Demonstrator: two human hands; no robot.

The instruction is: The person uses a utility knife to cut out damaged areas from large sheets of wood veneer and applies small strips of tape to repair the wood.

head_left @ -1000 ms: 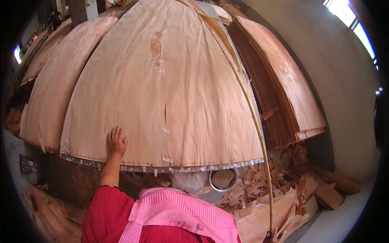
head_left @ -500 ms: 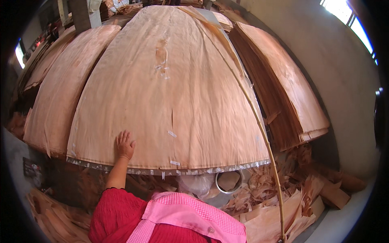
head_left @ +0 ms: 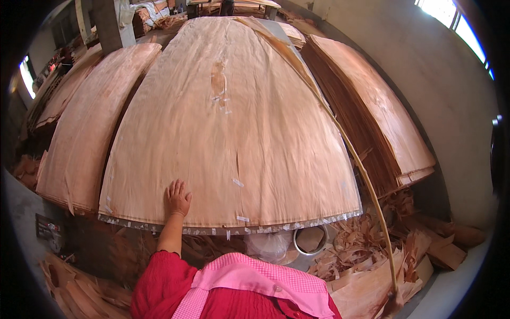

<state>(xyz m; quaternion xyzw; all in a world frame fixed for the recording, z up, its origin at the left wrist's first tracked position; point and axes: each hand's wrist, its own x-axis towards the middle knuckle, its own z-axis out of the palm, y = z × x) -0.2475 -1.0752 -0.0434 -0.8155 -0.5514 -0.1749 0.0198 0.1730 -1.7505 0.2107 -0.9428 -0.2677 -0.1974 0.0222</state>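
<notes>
A large sheet of pale wood veneer [head_left: 228, 154] covers the table before me, with small white tape pieces along its near edge and beside its splits. My left hand [head_left: 177, 198] lies flat on the veneer near its front left, fingers stretched out. A long thin wooden stick [head_left: 366, 178] runs from the lower right along the sheet's right side toward the far end. At the stick's lower end my right hand [head_left: 392, 305] shows only in part and blurred, closed round it. A darker loose veneer strip [head_left: 287, 52] lies along the far right edge of the sheet.
Veneer stacks flank the table on the left [head_left: 95, 127] and right [head_left: 393, 122]. Below its near edge are a round metal-rimmed container [head_left: 310, 254], a clear plastic bag [head_left: 268, 245] and heaped veneer scraps [head_left: 350, 247]. A wall [head_left: 451, 133] bounds the right side.
The whole view has shifted, so the table and my left hand appear slightly right and lower. The stick's near end has swung right, and my right hand has come into view on it.
</notes>
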